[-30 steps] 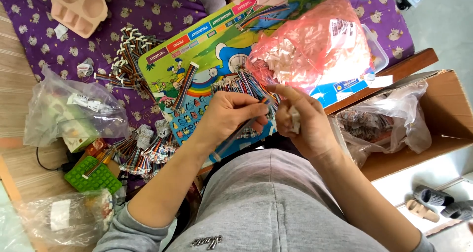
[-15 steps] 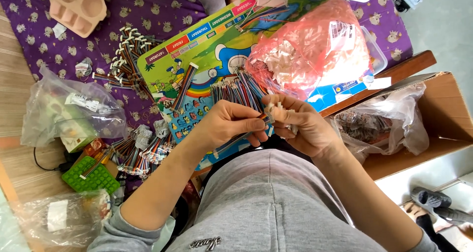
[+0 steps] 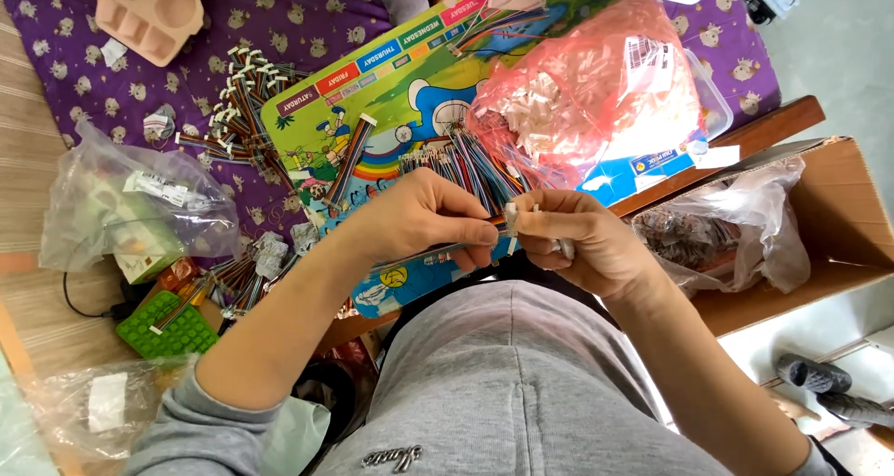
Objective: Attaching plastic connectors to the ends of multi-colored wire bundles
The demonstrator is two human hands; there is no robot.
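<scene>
Left hand (image 3: pixel 424 217) pinches a ribbon wire (image 3: pixel 438 250); right hand (image 3: pixel 582 238) pinches a small white connector (image 3: pixel 511 217) at its end, above colourful board (image 3: pixel 391 85), near pink bag (image 3: pixel 596 89).

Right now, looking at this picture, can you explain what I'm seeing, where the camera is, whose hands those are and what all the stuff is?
The camera sits on a person's head and looks down, so you see their own grey-sleeved arms. The left hand and right hand meet in the middle, pinching a thin bundle of coloured wires and a small white plug. Beneath lie a colourful picture board, more loose wires, a pink bag of white pieces, clear plastic bags and a cardboard box.
</scene>
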